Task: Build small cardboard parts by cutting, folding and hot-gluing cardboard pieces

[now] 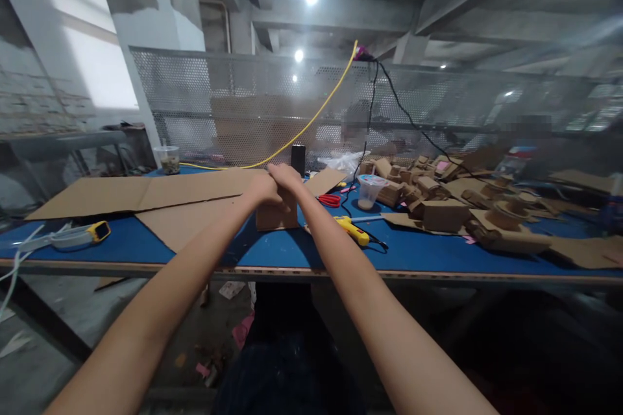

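A small upright cardboard piece [276, 218], box-like in shape, stands on the blue tabletop in front of me. My left hand [264, 189] is closed on its upper left part with curled fingers. Across its top edge, my right hand [285, 177] is also closed, with the fingertips partly hidden behind the cardboard. Long flat cardboard sheets [189, 193] lie to the left, reaching up to my left hand. Right of my forearm rest a yellow hot glue gun [354, 231] and red-handled scissors [329, 200].
A plastic cup [370, 192] and a heap of cardboard parts [428, 191] occupy the right side. Another cup [169, 160] stands back left, near a yellow cable [311, 122]. A yellow-ended tool [100, 231] lies front left. Behind the table [272, 260] rises a perforated metal screen [180, 94].
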Demonstrator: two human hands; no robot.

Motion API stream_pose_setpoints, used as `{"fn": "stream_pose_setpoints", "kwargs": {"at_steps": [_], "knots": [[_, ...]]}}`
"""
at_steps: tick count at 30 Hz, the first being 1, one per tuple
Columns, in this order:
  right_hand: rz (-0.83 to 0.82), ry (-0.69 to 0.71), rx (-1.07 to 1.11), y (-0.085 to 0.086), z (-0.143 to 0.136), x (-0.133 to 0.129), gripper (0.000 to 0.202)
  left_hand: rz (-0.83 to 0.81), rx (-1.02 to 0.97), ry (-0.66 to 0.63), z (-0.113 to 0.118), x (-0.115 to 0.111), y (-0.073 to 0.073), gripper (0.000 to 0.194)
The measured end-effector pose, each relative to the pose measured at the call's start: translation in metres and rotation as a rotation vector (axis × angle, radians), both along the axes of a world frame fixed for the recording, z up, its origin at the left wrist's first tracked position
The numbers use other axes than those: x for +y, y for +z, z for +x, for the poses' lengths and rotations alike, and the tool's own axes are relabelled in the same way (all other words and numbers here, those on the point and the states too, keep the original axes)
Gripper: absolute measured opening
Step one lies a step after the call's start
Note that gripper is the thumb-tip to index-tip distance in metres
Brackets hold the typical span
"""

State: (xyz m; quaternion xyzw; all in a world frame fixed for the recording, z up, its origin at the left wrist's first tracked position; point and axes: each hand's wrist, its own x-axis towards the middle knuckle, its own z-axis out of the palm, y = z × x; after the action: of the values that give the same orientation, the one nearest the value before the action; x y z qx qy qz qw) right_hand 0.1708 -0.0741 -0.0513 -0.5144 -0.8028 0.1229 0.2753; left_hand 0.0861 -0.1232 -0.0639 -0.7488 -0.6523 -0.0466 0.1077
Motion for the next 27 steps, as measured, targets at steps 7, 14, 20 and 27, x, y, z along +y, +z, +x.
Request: {"fn": "stream_pose_setpoints", "kwargs": {"at_steps": [7, 14, 20, 27], "knots": [[0.139, -0.009, 0.042, -0.006, 0.015, -0.039, 0.03, 0.252, -0.002, -0.117, 0.007, -0.034, -0.014, 0.042], [0.271, -0.032, 0.071, -0.013, 0.025, -0.066, 0.035, 0.362, -0.065, -0.173, 0.013, -0.045, -0.03, 0.061], [0.307, -0.021, -0.002, -0.011, 0.027, -0.063, 0.038, 0.245, -0.116, -0.38, -0.001, -0.043, -0.008, 0.058], [0.426, 0.069, -0.176, -0.021, 0.033, -0.072, 0.061, 0.351, -0.537, -0.174, -0.072, -0.089, -0.016, 0.086]]}}
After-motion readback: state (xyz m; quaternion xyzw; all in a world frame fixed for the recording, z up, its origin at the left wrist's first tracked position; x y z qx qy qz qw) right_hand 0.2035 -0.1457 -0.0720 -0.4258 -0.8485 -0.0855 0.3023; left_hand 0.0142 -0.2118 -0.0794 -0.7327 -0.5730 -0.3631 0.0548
